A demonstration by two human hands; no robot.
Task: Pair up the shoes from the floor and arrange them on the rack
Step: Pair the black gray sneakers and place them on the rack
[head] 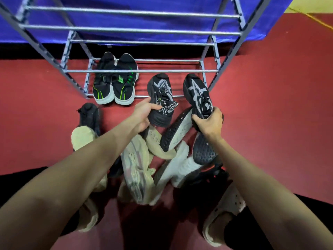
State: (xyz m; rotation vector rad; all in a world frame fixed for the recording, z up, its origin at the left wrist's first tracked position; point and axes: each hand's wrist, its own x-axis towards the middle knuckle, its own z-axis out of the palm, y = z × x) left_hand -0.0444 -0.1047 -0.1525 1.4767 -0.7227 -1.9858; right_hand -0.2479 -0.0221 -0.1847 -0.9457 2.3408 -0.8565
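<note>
My left hand grips the heel of a black shoe with grey markings, its toe over the front rail of the metal rack. My right hand grips the matching black and grey shoe by its heel, just right of the first, toe pointing at the rack. A black pair with green stripes sits on the rack's lowest shelf at the left. On the floor below my hands lies a heap of several shoes: beige ones, a white one, and black-soled ones.
A black shoe lies on the red floor left of the heap. The rack's upper rails hold nothing. A blue cloth hangs behind the rack. My feet in beige clogs are at the bottom.
</note>
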